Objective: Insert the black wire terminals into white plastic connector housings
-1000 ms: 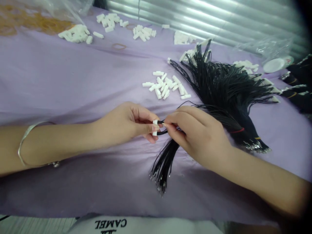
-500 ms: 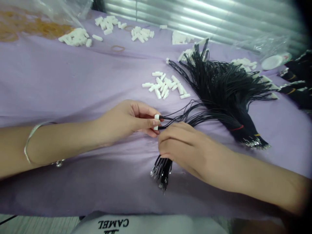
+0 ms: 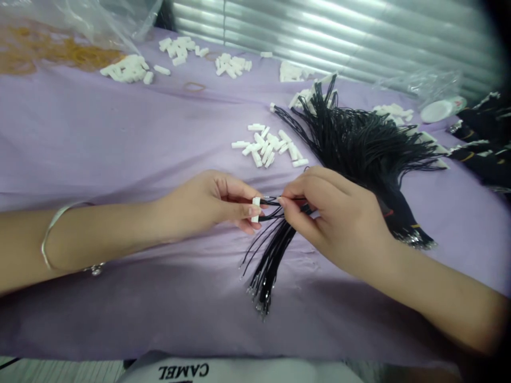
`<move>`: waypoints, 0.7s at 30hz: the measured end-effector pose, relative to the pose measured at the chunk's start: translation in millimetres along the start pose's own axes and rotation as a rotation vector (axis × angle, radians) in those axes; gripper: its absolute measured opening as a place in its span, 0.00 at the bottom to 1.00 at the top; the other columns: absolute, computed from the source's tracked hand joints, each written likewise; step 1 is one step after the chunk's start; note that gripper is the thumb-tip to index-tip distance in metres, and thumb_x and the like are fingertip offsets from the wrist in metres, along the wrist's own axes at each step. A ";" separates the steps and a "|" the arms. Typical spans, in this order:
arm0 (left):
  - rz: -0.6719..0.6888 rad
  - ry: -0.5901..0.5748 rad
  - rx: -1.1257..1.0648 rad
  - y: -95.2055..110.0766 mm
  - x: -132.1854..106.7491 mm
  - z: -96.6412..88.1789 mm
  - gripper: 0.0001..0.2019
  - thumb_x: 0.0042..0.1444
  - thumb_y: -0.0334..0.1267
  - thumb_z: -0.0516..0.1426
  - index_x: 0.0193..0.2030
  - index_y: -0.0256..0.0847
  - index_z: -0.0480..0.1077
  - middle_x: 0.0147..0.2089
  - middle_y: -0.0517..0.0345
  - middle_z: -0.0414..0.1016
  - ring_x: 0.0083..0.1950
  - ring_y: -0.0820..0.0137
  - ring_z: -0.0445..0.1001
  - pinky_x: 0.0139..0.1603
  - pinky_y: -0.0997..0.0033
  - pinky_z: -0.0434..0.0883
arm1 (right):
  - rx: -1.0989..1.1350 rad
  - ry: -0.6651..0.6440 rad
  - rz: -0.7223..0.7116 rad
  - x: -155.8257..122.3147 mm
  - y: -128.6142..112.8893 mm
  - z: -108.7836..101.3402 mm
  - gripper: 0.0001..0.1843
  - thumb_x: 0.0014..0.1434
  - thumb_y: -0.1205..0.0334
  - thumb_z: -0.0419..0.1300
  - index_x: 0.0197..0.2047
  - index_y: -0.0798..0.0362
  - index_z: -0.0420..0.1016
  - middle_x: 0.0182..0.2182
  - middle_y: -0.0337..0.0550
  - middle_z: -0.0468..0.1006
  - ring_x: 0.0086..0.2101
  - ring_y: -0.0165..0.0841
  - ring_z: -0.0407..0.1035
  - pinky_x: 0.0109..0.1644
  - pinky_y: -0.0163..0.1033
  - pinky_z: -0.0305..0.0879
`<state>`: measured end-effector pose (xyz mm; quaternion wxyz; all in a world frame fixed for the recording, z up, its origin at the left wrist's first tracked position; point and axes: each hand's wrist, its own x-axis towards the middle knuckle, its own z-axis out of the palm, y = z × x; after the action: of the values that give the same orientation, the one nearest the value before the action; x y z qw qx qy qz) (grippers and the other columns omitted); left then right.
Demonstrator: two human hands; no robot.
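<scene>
Between thumb and fingers, my left hand holds a white plastic connector housing with several black wires running out of its right side. Just to the right, my right hand pinches a thin black wire, its metal tip close to the housing's upper end. Under the right hand, a bundle of loose black wires hangs toward me with bare metal terminals fanned out. Part of that bundle is hidden by the right hand. A small heap of white housings lies beyond both hands.
A large pile of black wires with white connectors covers the right side. More white housings lie along the back, near tan rubber bands and a clear plastic bag. A white round-ended roll and dark wire bundles are far right.
My right hand has risen from the loose bundle and now pinches a single wire by the housing. The loose wires are more exposed. My left hand keeps its hold.
</scene>
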<state>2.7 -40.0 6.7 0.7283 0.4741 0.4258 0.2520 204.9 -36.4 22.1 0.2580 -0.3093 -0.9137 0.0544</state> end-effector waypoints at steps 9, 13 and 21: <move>-0.003 -0.030 -0.042 -2.5 0.5 -4.0 0.04 0.51 0.28 0.61 0.32 0.36 0.78 0.27 0.60 0.78 0.29 0.76 0.76 0.35 0.79 0.75 | -0.064 -0.012 -0.102 -2.1 1.2 1.9 0.05 0.62 0.69 0.53 0.36 0.55 0.69 0.30 0.45 0.73 0.32 0.32 0.66 0.36 0.37 0.67; -0.022 -0.029 -0.020 -4.2 2.2 -5.8 0.04 0.51 0.29 0.61 0.31 0.38 0.79 0.26 0.61 0.79 0.29 0.76 0.77 0.35 0.80 0.74 | -0.085 -0.022 -0.118 -2.8 0.5 3.2 0.06 0.62 0.70 0.52 0.35 0.56 0.69 0.30 0.47 0.72 0.34 0.33 0.66 0.39 0.39 0.66; -0.028 -0.023 -0.035 -1.4 -2.1 -4.9 0.03 0.52 0.29 0.61 0.33 0.35 0.79 0.28 0.58 0.80 0.30 0.76 0.77 0.36 0.80 0.75 | -0.107 -0.034 -0.163 -0.5 0.8 3.5 0.10 0.60 0.72 0.52 0.29 0.57 0.69 0.28 0.47 0.71 0.32 0.33 0.65 0.37 0.38 0.65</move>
<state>-2.6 -39.9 5.3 0.7449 0.4580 0.4195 0.2435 203.9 -35.9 18.7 0.2292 -0.2462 -0.9417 -0.0107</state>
